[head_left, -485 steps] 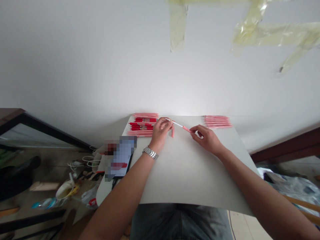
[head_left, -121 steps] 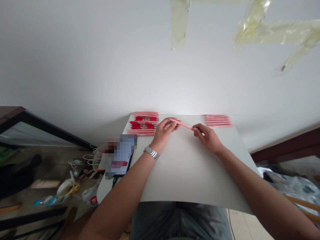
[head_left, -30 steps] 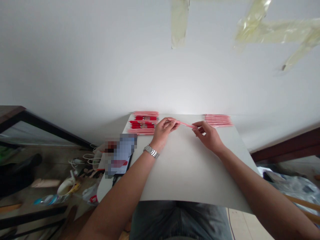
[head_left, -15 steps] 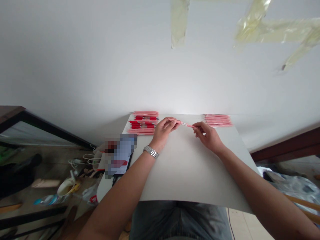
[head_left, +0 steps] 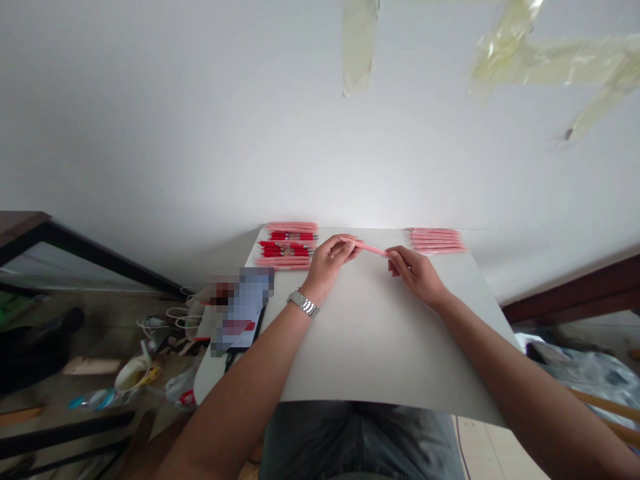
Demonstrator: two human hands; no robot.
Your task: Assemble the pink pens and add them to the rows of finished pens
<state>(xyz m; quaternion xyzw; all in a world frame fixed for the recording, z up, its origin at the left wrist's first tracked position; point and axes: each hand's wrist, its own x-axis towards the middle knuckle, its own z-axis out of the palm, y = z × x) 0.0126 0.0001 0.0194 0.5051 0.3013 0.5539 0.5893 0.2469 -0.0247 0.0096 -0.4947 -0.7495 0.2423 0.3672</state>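
Observation:
A slim pink pen [head_left: 373, 249] is held level above the white table, one end in each hand. My left hand [head_left: 334, 257], with a metal watch on its wrist, is closed on the pen's left end. My right hand [head_left: 414, 272] pinches the right end between thumb and fingers. Left of my left hand lie several red pens [head_left: 287, 251] with dark bands, among bundles of pink pens [head_left: 284, 262]. Beyond my right hand, a row of pink pens [head_left: 436, 240] in clear wrapping lies along the table's back edge.
A phone or tablet [head_left: 244, 313], its screen blurred out, lies at the white table's [head_left: 380, 347] left edge. The wall [head_left: 320, 133] with tape strips rises right behind the table. Cables, a cup [head_left: 131, 375] and a bottle [head_left: 97, 400] are on the floor at left.
The pen has turned about its length: the white label that showed before is now out of sight. My right fingers have curled further around its end. The other pens have not moved.

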